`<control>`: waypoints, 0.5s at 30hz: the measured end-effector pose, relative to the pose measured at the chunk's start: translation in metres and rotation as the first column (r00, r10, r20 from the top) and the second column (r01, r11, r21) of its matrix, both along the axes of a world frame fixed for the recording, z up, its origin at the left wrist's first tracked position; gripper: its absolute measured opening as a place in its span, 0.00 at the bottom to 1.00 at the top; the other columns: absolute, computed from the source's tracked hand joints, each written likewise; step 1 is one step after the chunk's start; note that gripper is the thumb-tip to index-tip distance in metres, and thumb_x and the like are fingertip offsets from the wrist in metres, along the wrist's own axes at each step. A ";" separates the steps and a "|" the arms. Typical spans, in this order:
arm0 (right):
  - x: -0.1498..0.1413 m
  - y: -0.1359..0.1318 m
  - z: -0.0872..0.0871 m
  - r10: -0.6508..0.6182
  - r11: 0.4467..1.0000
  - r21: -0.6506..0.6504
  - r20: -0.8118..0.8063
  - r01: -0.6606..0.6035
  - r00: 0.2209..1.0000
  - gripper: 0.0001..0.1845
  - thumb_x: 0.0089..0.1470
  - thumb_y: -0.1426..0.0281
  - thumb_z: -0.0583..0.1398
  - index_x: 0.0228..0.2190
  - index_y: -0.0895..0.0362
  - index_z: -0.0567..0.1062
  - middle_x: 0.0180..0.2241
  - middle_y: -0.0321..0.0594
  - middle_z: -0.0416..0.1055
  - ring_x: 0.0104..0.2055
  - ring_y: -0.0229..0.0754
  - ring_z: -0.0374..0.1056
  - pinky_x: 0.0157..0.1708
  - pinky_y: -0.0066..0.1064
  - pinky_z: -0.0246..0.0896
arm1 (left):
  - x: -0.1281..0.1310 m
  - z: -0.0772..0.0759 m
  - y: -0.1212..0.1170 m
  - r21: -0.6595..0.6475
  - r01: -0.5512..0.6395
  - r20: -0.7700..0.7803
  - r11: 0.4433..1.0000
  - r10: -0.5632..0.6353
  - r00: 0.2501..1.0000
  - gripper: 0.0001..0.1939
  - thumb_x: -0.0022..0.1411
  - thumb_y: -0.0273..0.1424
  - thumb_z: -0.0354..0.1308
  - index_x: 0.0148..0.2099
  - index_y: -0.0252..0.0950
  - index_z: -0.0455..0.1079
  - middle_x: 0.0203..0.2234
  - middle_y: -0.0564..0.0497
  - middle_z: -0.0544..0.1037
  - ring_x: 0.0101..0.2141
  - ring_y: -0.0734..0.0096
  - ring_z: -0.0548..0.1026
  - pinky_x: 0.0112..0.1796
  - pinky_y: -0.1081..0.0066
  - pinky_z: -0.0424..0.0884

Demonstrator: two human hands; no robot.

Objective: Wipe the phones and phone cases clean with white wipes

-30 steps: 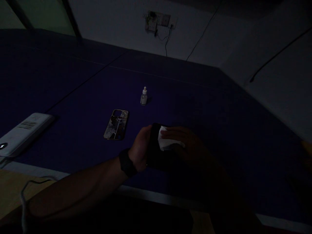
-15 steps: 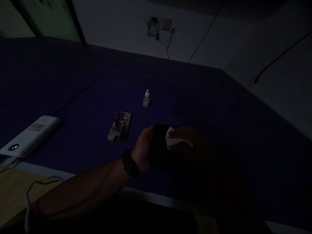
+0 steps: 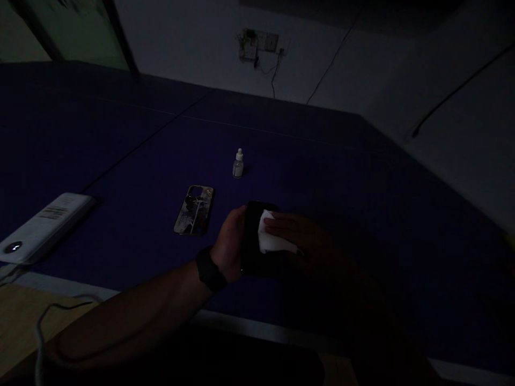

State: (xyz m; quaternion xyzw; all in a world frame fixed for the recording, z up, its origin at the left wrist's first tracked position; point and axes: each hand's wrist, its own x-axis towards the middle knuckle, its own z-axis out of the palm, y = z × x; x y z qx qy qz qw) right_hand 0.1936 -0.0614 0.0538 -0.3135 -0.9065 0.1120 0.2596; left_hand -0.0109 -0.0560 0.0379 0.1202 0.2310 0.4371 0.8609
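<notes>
My left hand is clenched around the edge of a black phone, holding it up just above the near part of the table, and my right hand grasps a white tissue, pressing it flat against the phone's face with my fingers on top. The phone sits between my hands, so most of it is hidden or lost in shadow. A black wristband circles my left wrist. Just beyond my left hand, a patterned phone case lies flat on the dark blue tabletop, and farther on a small dropper bottle stands upright, well apart from the case. Near the left edge lies a white slab-shaped device with a small lit button. My left forearm passes above a pale wooden surface and a thin white cable. On the far wall, a socket panel trails dark wires.
</notes>
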 end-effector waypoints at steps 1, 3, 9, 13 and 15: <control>0.000 0.000 0.000 0.027 1.000 -0.012 0.006 -0.027 1.000 0.23 0.64 0.66 0.57 0.59 0.51 0.73 0.60 0.46 0.74 0.64 0.51 0.67 0.61 0.51 0.66 | 0.000 -0.001 0.000 0.000 -0.005 0.000 1.000 0.005 1.000 0.21 0.68 0.45 0.52 0.45 0.33 0.77 0.35 0.44 0.81 0.32 0.63 0.78 0.40 0.63 0.74; -0.001 0.000 0.001 0.031 0.999 -0.022 -0.009 -0.031 0.999 0.21 0.63 0.66 0.57 0.56 0.51 0.76 0.57 0.45 0.76 0.62 0.51 0.69 0.60 0.52 0.67 | 0.000 -0.002 0.001 0.011 -0.019 0.000 1.000 0.019 1.000 0.21 0.69 0.44 0.51 0.46 0.33 0.77 0.35 0.44 0.81 0.32 0.64 0.78 0.41 0.64 0.74; -0.001 -0.005 0.002 -0.355 0.935 -0.101 -0.265 0.340 0.897 0.16 0.66 0.67 0.53 0.46 0.52 0.79 0.47 0.44 0.81 0.49 0.51 0.78 0.50 0.46 0.75 | -0.003 0.002 -0.001 0.079 0.097 0.020 0.992 -0.099 0.995 0.26 0.68 0.49 0.50 0.54 0.35 0.75 0.41 0.40 0.82 0.37 0.55 0.80 0.40 0.55 0.76; -0.005 -0.009 0.005 -0.471 0.881 -0.225 -0.315 0.417 0.824 0.18 0.69 0.65 0.51 0.50 0.51 0.78 0.51 0.45 0.79 0.51 0.51 0.77 0.50 0.44 0.75 | -0.003 0.005 -0.003 0.077 0.056 0.029 0.995 -0.059 0.998 0.24 0.70 0.47 0.49 0.52 0.35 0.76 0.41 0.42 0.81 0.38 0.57 0.80 0.42 0.58 0.75; -0.007 -0.009 0.006 -0.363 0.928 -0.194 -0.293 0.317 0.884 0.18 0.69 0.65 0.51 0.53 0.48 0.76 0.55 0.43 0.77 0.54 0.51 0.75 0.54 0.47 0.73 | -0.001 0.006 -0.004 0.070 0.005 0.014 0.998 -0.006 1.000 0.23 0.71 0.45 0.49 0.51 0.35 0.76 0.42 0.43 0.81 0.40 0.60 0.80 0.46 0.61 0.74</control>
